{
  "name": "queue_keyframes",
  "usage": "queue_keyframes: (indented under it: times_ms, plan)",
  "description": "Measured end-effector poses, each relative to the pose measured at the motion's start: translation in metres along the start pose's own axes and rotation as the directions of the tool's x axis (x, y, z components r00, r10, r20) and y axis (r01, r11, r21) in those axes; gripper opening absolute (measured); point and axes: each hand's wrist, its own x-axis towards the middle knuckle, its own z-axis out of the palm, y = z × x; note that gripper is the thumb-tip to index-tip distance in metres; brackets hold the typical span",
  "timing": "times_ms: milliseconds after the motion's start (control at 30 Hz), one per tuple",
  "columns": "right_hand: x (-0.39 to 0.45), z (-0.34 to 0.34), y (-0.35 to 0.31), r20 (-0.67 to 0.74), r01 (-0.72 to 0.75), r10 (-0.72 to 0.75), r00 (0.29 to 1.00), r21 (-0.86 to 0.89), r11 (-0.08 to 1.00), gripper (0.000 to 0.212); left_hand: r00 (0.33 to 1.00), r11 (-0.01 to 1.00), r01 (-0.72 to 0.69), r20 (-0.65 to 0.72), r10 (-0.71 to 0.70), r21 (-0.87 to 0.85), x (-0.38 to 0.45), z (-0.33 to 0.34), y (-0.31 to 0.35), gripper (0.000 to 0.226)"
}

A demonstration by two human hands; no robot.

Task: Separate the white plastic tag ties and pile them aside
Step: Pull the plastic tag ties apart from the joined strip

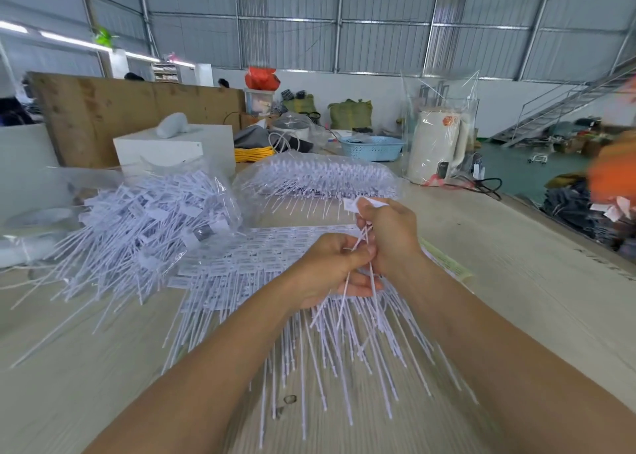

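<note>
I work at a pale wood-grain tabletop [516, 281] in a big shed with grey corrugated metal walls [378, 2]. A brown wooden board [103, 109] stands far left, a metal staircase [564, 105] climbs far right above the green floor [516, 167].

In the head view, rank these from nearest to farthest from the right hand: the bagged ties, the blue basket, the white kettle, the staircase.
From the right hand:
1. Bagged ties, just beyond it on the table.
2. White kettle, farther back, to the right.
3. Blue basket, behind the bag; too close to the kettle to call.
4. Staircase, far right background.
</note>
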Motion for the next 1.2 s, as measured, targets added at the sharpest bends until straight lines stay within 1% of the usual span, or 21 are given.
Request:
queue_keyframes:
  times_ms: [100, 200, 267, 333, 367, 400, 433, 467, 533, 600, 700, 767, 867, 933, 1000, 1100, 1200]
  plan:
    - [0.004, 0.010, 0.007, -0.005, -0.022, 0.022, 1.000, 0.026, 0.999, 0.010, 0.999, 0.998, 0.024, -0.033, -0.022, 0.057, -0.002, -0.005, 0.001, 0.014]
    - [0.008, 0.014, 0.008, 0.034, -0.021, 0.021, 0.999, -0.003, 1.000, 0.012, 0.998, 0.997, 0.010, -0.065, -0.005, 0.081, -0.002, -0.005, 0.000, 0.022]
    - [0.011, 0.013, 0.003, 0.077, -0.054, 0.055, 0.996, -0.016, 0.998, 0.004, 0.996, 1.000, -0.014, -0.089, 0.016, 0.023, -0.001, -0.001, 0.000, 0.025]
    - [0.015, 0.009, -0.005, 0.124, -0.042, 0.053, 0.991, -0.091, 0.995, 0.006, 0.996, 0.995, -0.022, -0.090, 0.013, -0.100, -0.001, 0.006, 0.001, 0.024]
    - [0.017, 0.007, -0.009, 0.151, -0.001, 0.026, 0.988, -0.162, 0.987, 0.004, 0.997, 0.983, -0.011, -0.082, -0.004, -0.181, -0.002, 0.010, 0.001, 0.023]
    - [0.019, 0.006, -0.013, 0.181, 0.063, -0.021, 0.983, -0.231, 0.971, 0.010, 0.997, 0.970, 0.000, -0.076, -0.019, -0.243, -0.002, 0.014, 0.002, 0.023]
    - [0.020, 0.005, -0.017, 0.210, 0.142, -0.084, 0.974, -0.280, 0.949, 0.015, 0.996, 0.963, 0.002, -0.082, -0.025, -0.271, -0.003, 0.017, 0.002, 0.024]
    - [0.020, 0.004, -0.021, 0.226, 0.215, -0.149, 0.963, -0.304, 0.928, 0.015, 0.995, 0.964, -0.012, -0.102, -0.015, -0.264, -0.003, 0.019, 0.003, 0.026]
    - [0.019, 0.005, -0.027, 0.219, 0.329, -0.270, 0.938, -0.307, 0.893, 0.004, 0.984, 0.977, -0.090, -0.168, 0.058, -0.193, -0.002, 0.019, 0.004, 0.029]
    - [0.018, 0.008, -0.033, 0.204, 0.408, -0.359, 0.911, -0.308, 0.860, 0.006, 0.963, 0.982, -0.169, -0.225, 0.147, -0.084, -0.002, 0.014, 0.005, 0.031]
    - [0.014, 0.014, -0.039, 0.260, 0.473, -0.403, 0.877, -0.322, 0.820, 0.009, 0.941, 0.979, -0.201, -0.272, 0.201, 0.027, -0.001, 0.006, 0.005, 0.033]
    - [0.013, 0.020, -0.038, 0.273, 0.425, -0.352, 0.896, -0.287, 0.858, 0.013, 0.936, 0.981, -0.191, -0.296, 0.191, 0.030, 0.000, 0.001, 0.004, 0.033]
    - [0.014, 0.025, -0.031, 0.283, 0.260, -0.194, 0.939, -0.218, 0.941, 0.009, 0.936, 0.986, -0.164, -0.313, 0.162, 0.018, 0.003, -0.005, 0.001, 0.032]
    - [0.014, 0.027, -0.026, 0.307, 0.146, -0.084, 0.948, -0.187, 0.971, 0.010, 0.938, 0.990, -0.142, -0.319, 0.138, 0.009, 0.005, -0.006, -0.002, 0.032]
    - [0.012, 0.029, -0.022, 0.330, 0.068, -0.013, 0.944, -0.154, 0.986, 0.013, 0.932, 0.993, -0.114, -0.346, 0.108, 0.004, 0.008, -0.008, -0.003, 0.032]
    - [0.007, 0.033, -0.015, 0.346, 0.061, 0.000, 0.938, -0.165, 0.984, 0.018, 0.906, 0.997, -0.082, -0.418, 0.074, 0.000, 0.013, -0.014, 0.000, 0.031]
    - [0.004, 0.039, -0.011, 0.285, 0.048, -0.015, 0.959, -0.109, 0.993, 0.014, 0.895, 0.996, -0.063, -0.437, 0.084, 0.063, 0.011, -0.021, 0.005, 0.025]
